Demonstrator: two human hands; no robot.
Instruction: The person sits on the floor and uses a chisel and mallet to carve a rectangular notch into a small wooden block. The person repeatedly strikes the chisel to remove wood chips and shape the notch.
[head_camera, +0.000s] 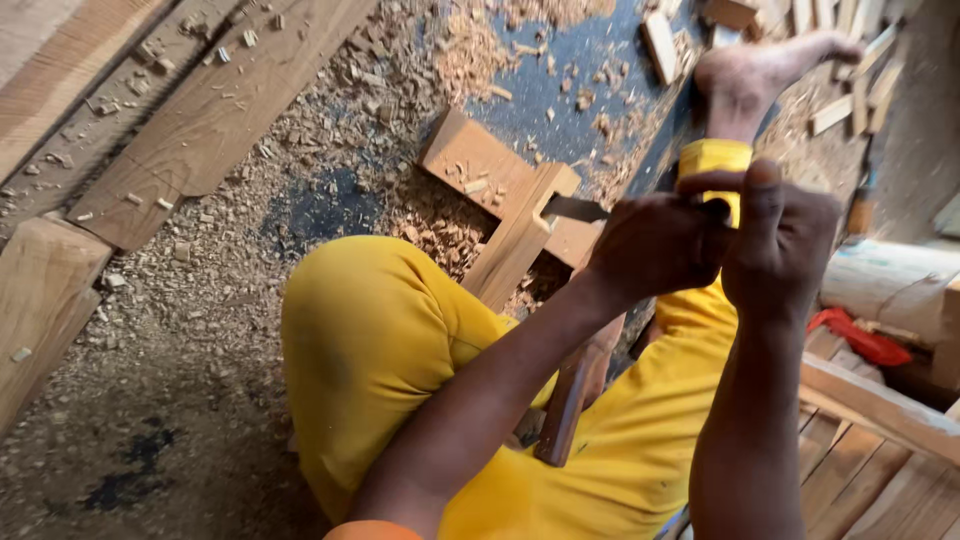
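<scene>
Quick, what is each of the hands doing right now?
Left hand: closed around the chisel, its blade against the notched wooden piece.
Right hand: closed beside the left, apparently on the same tool's handle; exact grip hidden.

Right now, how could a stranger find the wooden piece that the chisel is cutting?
Start at the yellow trousers. Just above the knee, a pale wooden bar slants up over the shavings. Unlike the flat block behind it, its top end has a notch where the metal blade enters.
</scene>
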